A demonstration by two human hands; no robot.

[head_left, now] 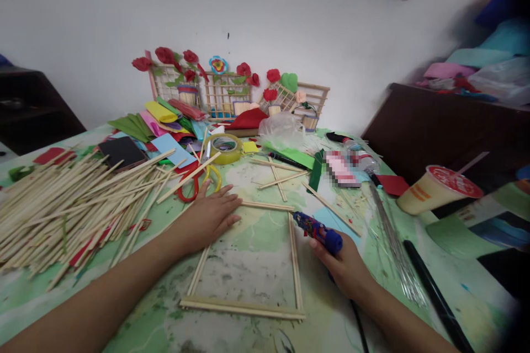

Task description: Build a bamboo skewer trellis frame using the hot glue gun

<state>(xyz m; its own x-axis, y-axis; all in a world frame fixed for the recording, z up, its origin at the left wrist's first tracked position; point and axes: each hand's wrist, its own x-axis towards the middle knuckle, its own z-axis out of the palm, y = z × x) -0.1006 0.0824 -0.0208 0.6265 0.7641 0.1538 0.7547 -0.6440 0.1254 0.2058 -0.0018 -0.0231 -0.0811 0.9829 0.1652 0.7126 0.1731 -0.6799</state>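
The outline of a four-sided wooden-stick frame [242, 308] lies flat on the patterned tablecloth [165, 317] between the two hands, with all four sides in place. The near side meets the left and right sides at its ends, so the near corners look formed, though whether they are glued cannot be told from here. The far right corner seems to be the joint in hand: the tip of a blue hot-glue gun [318, 233] is right at it, and the right hand [348, 265] is wrapped around that gun's grip. The left hand [212, 214] lies palm down with its fingers spread over the far left corner, hiding that joint.

Inside the frame there are no crossbars, and no flower is fixed to it, whereas the lattice panels [227, 91] against the wall carry both bars and red paper roses [164, 55]. Measured against those, only the outer border appears to be made up. Plenty of loose wooden sticks [83, 198] are piled at the left, and a few more [282, 178] lie crossed beyond the far side
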